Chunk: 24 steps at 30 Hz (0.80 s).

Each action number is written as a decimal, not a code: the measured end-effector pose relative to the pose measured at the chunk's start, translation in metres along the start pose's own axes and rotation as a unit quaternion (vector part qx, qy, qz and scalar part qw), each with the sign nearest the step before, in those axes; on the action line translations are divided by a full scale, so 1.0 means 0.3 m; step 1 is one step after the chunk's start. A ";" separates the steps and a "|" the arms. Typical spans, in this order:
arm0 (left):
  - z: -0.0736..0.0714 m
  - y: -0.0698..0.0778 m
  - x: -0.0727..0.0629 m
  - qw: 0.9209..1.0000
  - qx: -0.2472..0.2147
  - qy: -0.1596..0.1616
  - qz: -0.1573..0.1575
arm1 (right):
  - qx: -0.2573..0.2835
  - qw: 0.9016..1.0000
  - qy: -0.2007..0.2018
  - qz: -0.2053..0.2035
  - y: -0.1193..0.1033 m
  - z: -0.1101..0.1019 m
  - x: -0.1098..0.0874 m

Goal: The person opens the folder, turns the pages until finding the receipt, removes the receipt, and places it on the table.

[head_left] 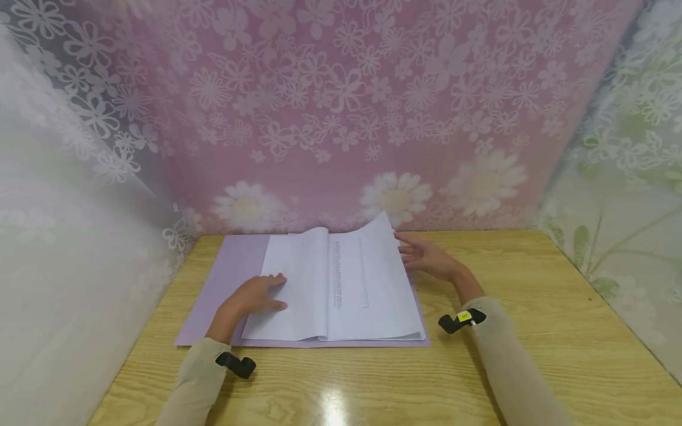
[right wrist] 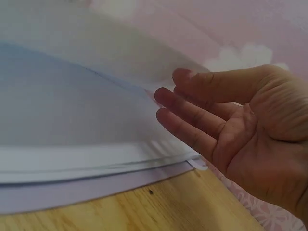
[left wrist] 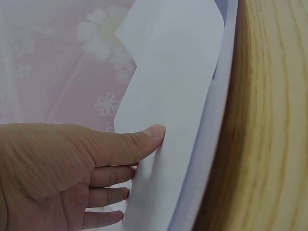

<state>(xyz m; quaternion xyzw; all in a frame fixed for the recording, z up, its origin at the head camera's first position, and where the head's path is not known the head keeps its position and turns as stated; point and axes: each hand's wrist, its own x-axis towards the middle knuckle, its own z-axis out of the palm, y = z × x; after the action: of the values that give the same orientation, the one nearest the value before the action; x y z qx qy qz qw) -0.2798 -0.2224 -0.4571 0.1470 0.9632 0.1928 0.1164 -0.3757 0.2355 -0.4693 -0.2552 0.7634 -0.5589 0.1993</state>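
While a spread lilac folder [head_left: 232, 266] holding white sheets [head_left: 303, 284] lies on the bench [head_left: 543, 290], the left grip [head_left: 256, 294] rests on its left-hand pages, fingers extended; whether the right grip [head_left: 430, 258] pinches the raised sheet [head_left: 380, 254], I cannot tell.

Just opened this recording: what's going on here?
A person has a purple folder of white sheets lying open on a wooden table. The left hand rests on the left-hand page, thumb and fingers spread. The right hand is at the far side edge of the right-hand page, fingers extended. That page's far corner is raised off the stack, so it looks partway through being turned.
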 end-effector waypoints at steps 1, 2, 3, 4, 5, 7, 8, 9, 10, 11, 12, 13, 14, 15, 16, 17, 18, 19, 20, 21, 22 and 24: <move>-0.001 0.001 -0.001 1.000 -0.002 0.000 0.000 | 0.003 1.000 -0.002 -0.001 -0.004 0.006 0.000; -0.002 0.003 -0.002 1.000 -0.001 0.000 0.002 | 0.006 1.000 -0.004 -0.002 -0.008 0.013 0.002; -0.004 0.005 -0.003 1.000 0.000 0.000 0.005 | 0.007 1.000 -0.008 -0.005 -0.010 0.019 0.003; -0.005 0.005 -0.004 1.000 -0.003 0.000 0.005 | 0.013 1.000 -0.013 -0.008 -0.013 0.026 0.005; -0.006 0.006 -0.005 1.000 -0.004 0.001 0.008 | 0.018 1.000 -0.018 -0.010 -0.016 0.032 0.006; -0.007 0.006 -0.005 1.000 -0.006 0.001 0.009 | 0.027 0.999 -0.030 -0.012 -0.022 0.045 0.010; -0.007 0.006 -0.005 1.000 -0.004 0.001 0.010 | 0.028 0.999 -0.037 -0.015 -0.024 0.052 0.012; -0.007 0.005 -0.006 1.000 -0.006 0.000 0.010 | 0.029 0.999 -0.043 -0.017 -0.026 0.058 0.015; -0.006 0.005 -0.004 1.000 -0.008 0.000 0.009 | 0.028 0.998 -0.047 -0.018 -0.029 0.064 0.015; -0.006 0.006 -0.003 1.000 -0.006 -0.001 0.009 | 0.026 0.998 -0.050 -0.019 -0.031 0.069 0.015; -0.004 0.006 -0.002 1.000 -0.009 -0.002 0.006 | 0.022 0.998 -0.052 -0.021 -0.033 0.074 0.016; -0.004 0.006 -0.002 1.000 -0.010 -0.003 0.005 | 0.020 0.998 -0.055 -0.023 -0.035 0.079 0.017; -0.003 0.006 -0.001 1.000 -0.010 -0.003 0.004 | 0.020 0.998 -0.057 -0.024 -0.038 0.084 0.019; -0.003 0.007 0.000 1.000 -0.009 -0.003 0.003 | 0.021 0.998 -0.058 -0.024 -0.041 0.090 0.021; -0.002 0.007 -0.001 1.000 -0.011 -0.004 0.001 | 0.021 0.998 -0.060 -0.026 -0.044 0.095 0.022; -0.002 0.008 -0.001 1.000 -0.011 -0.004 -0.001 | 0.023 0.997 -0.063 -0.027 -0.047 0.100 0.023; -0.002 0.009 -0.002 1.000 -0.013 -0.004 -0.004 | 0.025 0.997 -0.065 -0.029 -0.051 0.106 0.025; -0.002 0.009 -0.003 1.000 -0.011 -0.003 -0.003 | 0.029 0.997 -0.067 -0.032 -0.056 0.112 0.026; -0.003 0.010 -0.004 1.000 -0.011 -0.002 -0.003 | 0.032 0.997 -0.068 -0.034 -0.061 0.118 0.028; -0.003 0.010 -0.005 1.000 -0.010 -0.001 -0.003 | 0.034 0.996 -0.071 -0.038 -0.066 0.125 0.029; -0.004 0.010 -0.006 1.000 -0.013 -0.001 -0.005 | 0.035 0.996 -0.073 -0.043 -0.071 0.132 0.030; -0.004 0.010 -0.008 1.000 -0.014 0.000 -0.004 | 0.036 0.995 -0.078 -0.050 -0.079 0.145 0.035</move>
<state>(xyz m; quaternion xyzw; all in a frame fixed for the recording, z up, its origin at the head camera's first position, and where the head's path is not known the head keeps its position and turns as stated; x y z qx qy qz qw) -0.2773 -0.2210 -0.4543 0.1410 0.9610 0.2060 0.1189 -0.3543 0.1906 -0.4598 -0.3282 0.7116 -0.5736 0.2388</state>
